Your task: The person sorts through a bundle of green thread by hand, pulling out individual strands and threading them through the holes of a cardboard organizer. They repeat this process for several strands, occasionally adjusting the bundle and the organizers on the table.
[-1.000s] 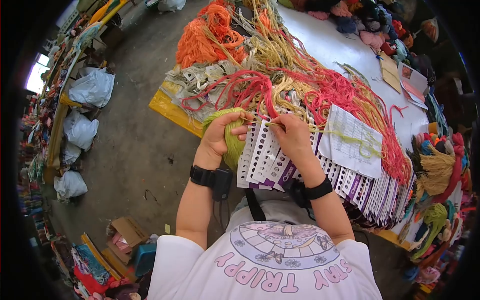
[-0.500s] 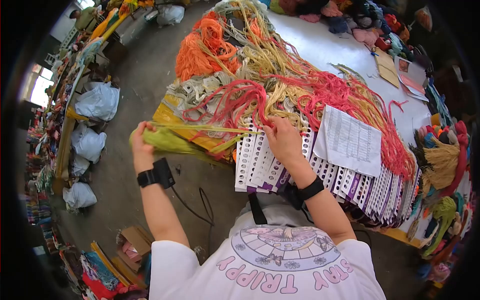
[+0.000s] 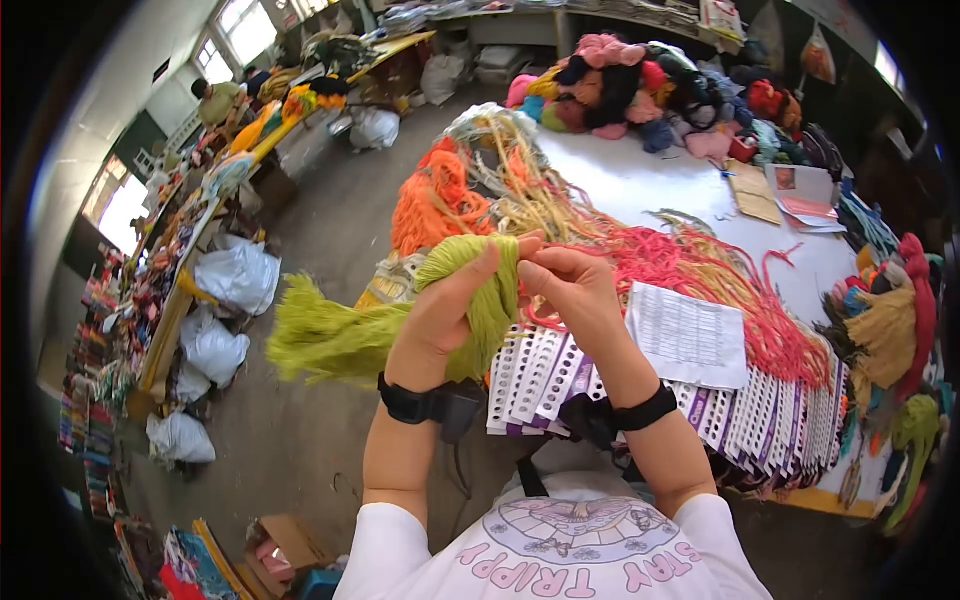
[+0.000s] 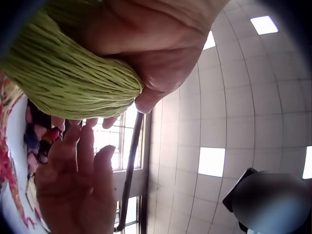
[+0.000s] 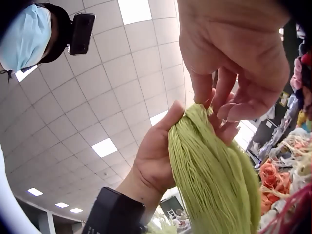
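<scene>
A lime-green skein of thread (image 3: pixel 470 290) lies folded over my left hand (image 3: pixel 447 300), which grips it between thumb and fingers. Its loose tail (image 3: pixel 325 330) fans out to the left. In the left wrist view the bundled strands (image 4: pixel 83 83) run beneath that thumb. My right hand (image 3: pixel 580 295) faces the skein's end, thumb and fingers apart and loosely bent. The right wrist view puts its fingertips (image 5: pixel 200 97) right at the skein's top (image 5: pixel 196 114). Below both hands lies a row of white punched thread cards (image 3: pixel 540 375) with purple print.
Pink thread (image 3: pixel 690 270) and orange thread (image 3: pixel 440 205) spread over the white table (image 3: pixel 640 180). A printed sheet (image 3: pixel 685 335) rests on the cards. Piled coloured yarn (image 3: pixel 600 85) sits at the back. White bags (image 3: pixel 235 275) stand along the left shelving, and a person (image 3: pixel 220 103) is far left.
My left hand swung out left with the green thread, then came back beside the right hand and rose. The green strands no longer stretch to the cards. The head view tilted up.
</scene>
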The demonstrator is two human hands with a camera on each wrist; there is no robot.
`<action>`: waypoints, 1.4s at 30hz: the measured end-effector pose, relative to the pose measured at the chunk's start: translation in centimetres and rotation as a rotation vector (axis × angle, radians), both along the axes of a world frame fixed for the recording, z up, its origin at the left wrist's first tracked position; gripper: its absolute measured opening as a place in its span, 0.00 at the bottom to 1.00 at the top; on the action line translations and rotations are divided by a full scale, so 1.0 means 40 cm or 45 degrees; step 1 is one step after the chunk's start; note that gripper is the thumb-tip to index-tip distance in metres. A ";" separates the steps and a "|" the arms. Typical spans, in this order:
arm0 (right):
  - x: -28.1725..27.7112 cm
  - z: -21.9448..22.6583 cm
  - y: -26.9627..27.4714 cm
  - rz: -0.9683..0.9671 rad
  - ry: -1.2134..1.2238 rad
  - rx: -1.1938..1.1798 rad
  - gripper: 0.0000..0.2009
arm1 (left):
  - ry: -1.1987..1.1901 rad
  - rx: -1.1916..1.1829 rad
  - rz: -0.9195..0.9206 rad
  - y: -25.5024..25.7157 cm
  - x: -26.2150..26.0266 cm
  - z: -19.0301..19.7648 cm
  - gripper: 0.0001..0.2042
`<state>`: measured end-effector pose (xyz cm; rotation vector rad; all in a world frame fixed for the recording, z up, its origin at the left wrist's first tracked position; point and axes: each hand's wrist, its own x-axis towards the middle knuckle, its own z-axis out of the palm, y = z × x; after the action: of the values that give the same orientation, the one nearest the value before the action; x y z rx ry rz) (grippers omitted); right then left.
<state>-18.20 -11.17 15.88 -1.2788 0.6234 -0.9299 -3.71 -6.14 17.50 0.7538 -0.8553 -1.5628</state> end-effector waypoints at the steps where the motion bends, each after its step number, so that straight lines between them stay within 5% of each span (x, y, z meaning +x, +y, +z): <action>1: -0.011 0.002 0.001 -0.049 -0.058 0.016 0.09 | -0.020 -0.030 -0.042 -0.011 -0.013 -0.002 0.22; 9: -0.124 0.002 0.004 -0.121 -0.311 0.037 0.08 | -0.270 -0.057 -0.039 -0.011 -0.111 0.038 0.22; 25: -0.151 -0.004 0.036 -0.202 -0.351 -0.115 0.04 | -0.101 0.008 -0.005 -0.007 -0.154 0.010 0.21; 37: -0.116 -0.040 0.040 -0.586 -0.011 -0.649 0.04 | -0.060 -0.063 0.075 -0.034 -0.137 -0.033 0.15; 42: -0.093 -0.060 0.040 -0.553 0.047 -0.488 0.04 | -0.004 -0.066 0.100 -0.033 -0.123 -0.057 0.14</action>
<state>-21.91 -9.58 13.50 -1.5317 0.7963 -1.4376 -8.62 -7.45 15.22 0.7440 -0.8557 -1.4649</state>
